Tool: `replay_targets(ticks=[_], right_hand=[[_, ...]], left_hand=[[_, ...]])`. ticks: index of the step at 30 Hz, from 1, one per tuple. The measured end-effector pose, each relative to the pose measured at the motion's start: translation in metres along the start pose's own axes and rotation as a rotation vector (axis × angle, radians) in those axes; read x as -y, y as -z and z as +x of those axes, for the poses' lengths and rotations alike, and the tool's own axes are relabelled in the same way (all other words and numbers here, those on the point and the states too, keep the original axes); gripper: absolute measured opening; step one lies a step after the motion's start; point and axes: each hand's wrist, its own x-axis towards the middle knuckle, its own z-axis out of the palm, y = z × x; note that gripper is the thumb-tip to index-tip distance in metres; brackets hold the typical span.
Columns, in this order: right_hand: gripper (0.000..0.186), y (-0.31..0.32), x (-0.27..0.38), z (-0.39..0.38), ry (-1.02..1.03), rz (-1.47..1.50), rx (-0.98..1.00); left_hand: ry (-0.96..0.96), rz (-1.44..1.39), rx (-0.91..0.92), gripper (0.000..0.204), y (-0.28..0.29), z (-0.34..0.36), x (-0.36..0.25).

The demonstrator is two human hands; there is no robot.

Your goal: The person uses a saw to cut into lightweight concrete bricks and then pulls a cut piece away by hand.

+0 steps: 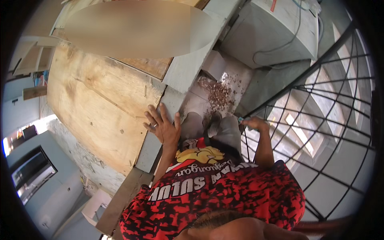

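Left hand [163, 127] out over the grey beam [149, 149], fingers spread wide, the outer fingertips reaching the right edge of the wooden board [100, 110]. That board lies broad and pale to the left. Across to the right, beside the black metal grille [292, 83], the right hand [257, 123] has its fingers curled, seemingly pinching a small bluish thing [240, 119], too small to tell what.

The good way here, I'd judge: lean through a flat left palm, fingertips off the board's rough edge where splinters may bite. That small thing wants a firm pinch and a path clear of the bars. And watch the footing: reddish rubble [220, 94] litters the floor [196, 100] just far of the legs [193, 126].
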Motion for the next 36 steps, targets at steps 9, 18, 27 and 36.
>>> replay_targets(ticks=[9, 18, 27, 36], right_hand=[[0.069, 0.075, 0.108, -0.142, 0.393, 0.066, -0.051], [0.027, 0.078, 0.147, -0.175, 0.727, 0.024, -0.389], [0.026, 0.068, 0.126, -0.16, 0.59, -0.019, -0.449], [0.033, 0.067, 0.149, -0.186, 0.502, -0.07, -0.41]], left_hand=[[0.009, -0.017, -0.023, 0.071, 0.013, 0.041, 0.004], [-0.051, -0.165, -0.062, 0.063, 0.027, 0.064, 0.005], [-0.025, -0.109, -0.122, 0.062, 0.019, 0.076, -0.004], [-0.037, -0.189, -0.154, 0.067, 0.018, 0.074, -0.008]])
